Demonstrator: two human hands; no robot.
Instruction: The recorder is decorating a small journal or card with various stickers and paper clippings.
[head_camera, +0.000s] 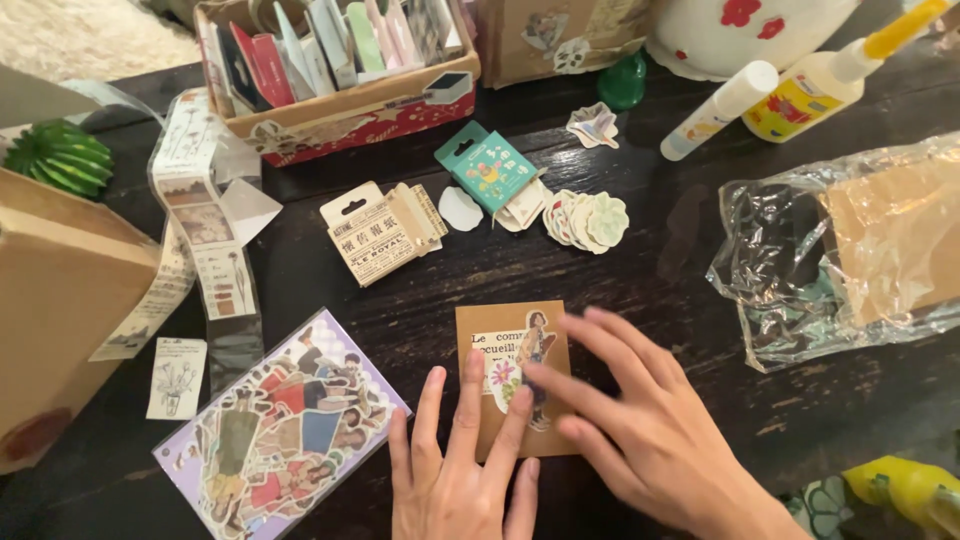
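One small brown kraft-paper card (515, 375) lies near the front edge of the dark wooden table (660, 270). Both hands press flat on it: left hand (465, 470) w/ fingers spread, right hand (640, 430) fingers apart over 1 cut-out figure sticker (535, 350). Two glue bottles (790, 85) at back-right corner; 1 crinkled clear plastic bag (840, 250) by right edge; 1 purple sticker sheet (280, 430) front-left.

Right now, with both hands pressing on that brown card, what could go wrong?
1. The figure sticker lies under the right hand's fingertips; a sideways slip might crease it or set it crooked.
2. The brown card lies loose on the dark table, so the left hand may need to steady it.
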